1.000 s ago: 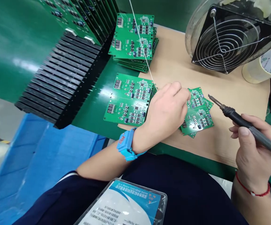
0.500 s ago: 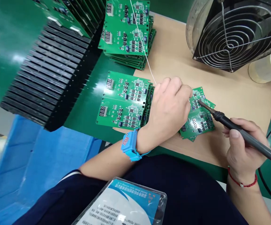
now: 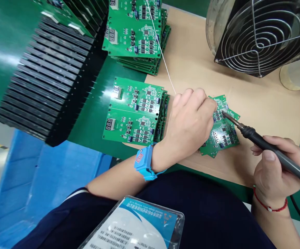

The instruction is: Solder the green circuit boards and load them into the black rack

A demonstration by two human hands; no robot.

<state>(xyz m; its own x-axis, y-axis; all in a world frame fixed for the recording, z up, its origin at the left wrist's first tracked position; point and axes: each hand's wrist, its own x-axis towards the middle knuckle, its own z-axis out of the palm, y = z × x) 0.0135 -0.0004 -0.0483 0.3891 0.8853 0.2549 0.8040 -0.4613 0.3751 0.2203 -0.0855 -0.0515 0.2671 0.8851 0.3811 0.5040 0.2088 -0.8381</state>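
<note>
My right hand (image 3: 279,166) grips a soldering iron (image 3: 269,147) like a pen. Its tip meets the upper part of a green circuit board (image 3: 224,135), which lies crosswise on another board on brown cardboard. My left hand (image 3: 191,119), closed in a pinch, hovers over the left side of these boards and hides part of them. A thin strand of solder wire (image 3: 162,57) runs down from the top of the view into its fingers; the fingertips themselves are hidden. Just left of that hand is a stack of circuit boards (image 3: 134,110) with digit displays.
Behind stands a taller stack of circuit boards (image 3: 134,38). A black slotted rack (image 3: 43,76) holding upright boards is at the left, above a blue bin (image 3: 43,183). A fan with a wire guard (image 3: 261,45) and a tape roll (image 3: 295,74) occupy the back right of the cardboard (image 3: 186,45).
The view has shifted slightly. My right hand and the soldering iron have moved a little to the right and down, the tip still at the board. My left hand keeps its pinch.
</note>
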